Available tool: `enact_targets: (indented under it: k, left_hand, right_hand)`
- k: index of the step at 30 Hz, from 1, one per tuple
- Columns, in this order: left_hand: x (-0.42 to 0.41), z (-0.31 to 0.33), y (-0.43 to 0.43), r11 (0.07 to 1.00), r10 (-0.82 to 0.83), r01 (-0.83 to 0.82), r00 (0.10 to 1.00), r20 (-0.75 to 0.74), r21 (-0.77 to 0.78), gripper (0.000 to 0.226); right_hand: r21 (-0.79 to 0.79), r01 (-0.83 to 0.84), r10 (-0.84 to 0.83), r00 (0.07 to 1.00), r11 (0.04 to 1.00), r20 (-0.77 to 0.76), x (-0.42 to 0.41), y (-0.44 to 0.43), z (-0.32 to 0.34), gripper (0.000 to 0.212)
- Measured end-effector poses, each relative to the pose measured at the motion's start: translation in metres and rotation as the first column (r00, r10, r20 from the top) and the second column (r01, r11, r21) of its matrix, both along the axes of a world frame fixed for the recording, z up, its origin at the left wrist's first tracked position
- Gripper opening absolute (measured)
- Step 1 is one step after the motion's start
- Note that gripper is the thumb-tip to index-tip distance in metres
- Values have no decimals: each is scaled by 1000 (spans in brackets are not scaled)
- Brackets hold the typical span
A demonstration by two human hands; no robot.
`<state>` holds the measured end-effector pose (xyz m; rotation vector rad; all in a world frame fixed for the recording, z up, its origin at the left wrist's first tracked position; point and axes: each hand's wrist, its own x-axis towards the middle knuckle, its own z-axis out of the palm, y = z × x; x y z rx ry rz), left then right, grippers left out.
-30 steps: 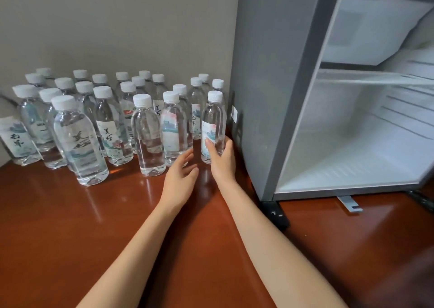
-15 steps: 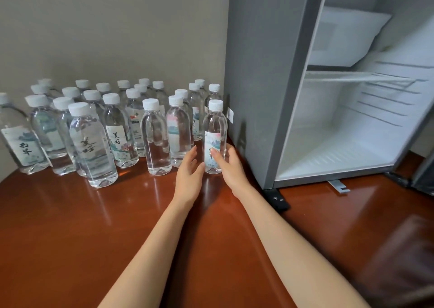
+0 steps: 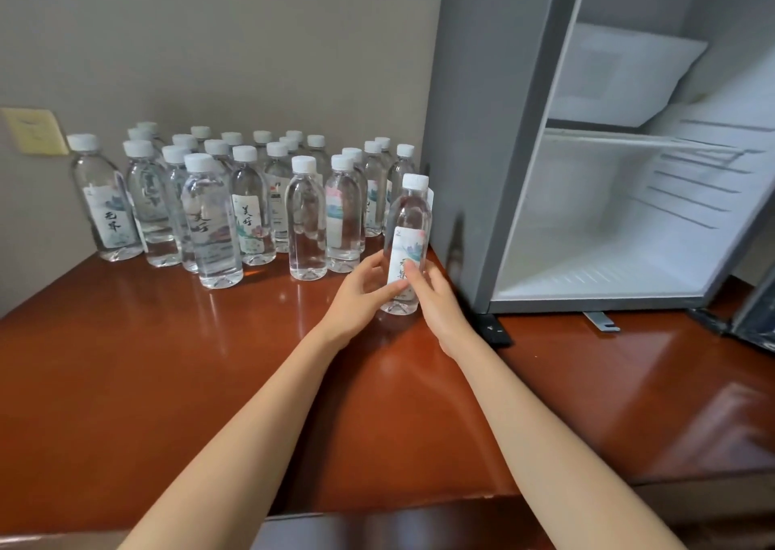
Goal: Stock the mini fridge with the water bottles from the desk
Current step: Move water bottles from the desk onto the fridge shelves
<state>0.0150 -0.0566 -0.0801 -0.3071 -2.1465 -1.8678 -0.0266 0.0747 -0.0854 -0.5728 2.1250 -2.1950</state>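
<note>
Nearest you, the glossy red-brown desk (image 3: pixel 126 360) ran across the whole lower view, and your two bare forearms reached out over it towards the fridge. Your left hand (image 3: pixel 356 297) was curled round the lower part of one water bottle (image 3: pixel 409 218), thumb laid across the front of its label. Your right hand (image 3: pixel 440 302) gripped the same bottle from the other side, its thumb also on the label. The bottle stood roughly upright with its white cap on, just beside the grey outer wall of the mini fridge (image 3: pixel 474 130) (whether its base touched the desk or hung just above it, I could not tell).

The fridge sat on the desk to the right with its door (image 3: pixel 755 323) swung open. Inside were a white floor, a wire shelf (image 3: pixel 629 140) and a small upper compartment (image 3: pixel 620 75).

Farther back and to the left, the other water bottles (image 3: pixel 306 218) stood upright in a tight cluster against the wall, all capped in white, several with printed labels. A yellowish wall plate (image 3: pixel 35 132) was on the wall at far left.
</note>
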Motion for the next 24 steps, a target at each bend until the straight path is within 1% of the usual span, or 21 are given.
enact_targets:
  k: [3, 4, 6, 8, 12, 17, 21, 24]
  left_hand:
    - [6, -4, 0, 999, 30, -30, 1000, -2, -27, 49]
    - [7, -5, -1, 997, 60, -59, 998, 3, -47, 55]
    - [8, -7, -1, 989, 124, -123, 992, 11, -80, 73]
    - [9, -9, -2, 984, 151, -150, 988, 5, -90, 81]
    - [11, -8, -1, 983, 166, -165, 986, 5, -80, 81]
    - [8, -11, -2, 986, 160, -159, 987, 6, -58, 76]
    - [7, -12, -1, 985, 166, -166, 986, -7, -54, 75]
    - [7, -12, 0, 986, 158, -159, 987, -9, -54, 75]
  right_hand:
    - [-1, -23, 23, 1000, 1000, -8, 9, 6, 2, 24]
    - [0, -30, 30, 1000, 1000, -8, 12, 7, 3, 23]
    - [11, -32, 32, 999, 999, -10, 16, 7, 5, 23]
    - [25, -18, 19, 1000, 1000, -7, 18, 7, 5, 23]
    - [18, -27, 27, 1000, 999, 9, 21, 8, 7, 21]
    - [-4, -55, 55, 998, 998, 10, 26, 9, 11, 20]
    - [-23, -43, 44, 999, 999, 31, 24, 9, 9, 18]
    - [-55, -49, 51, 998, 997, 46, 24, 9, 7, 21]
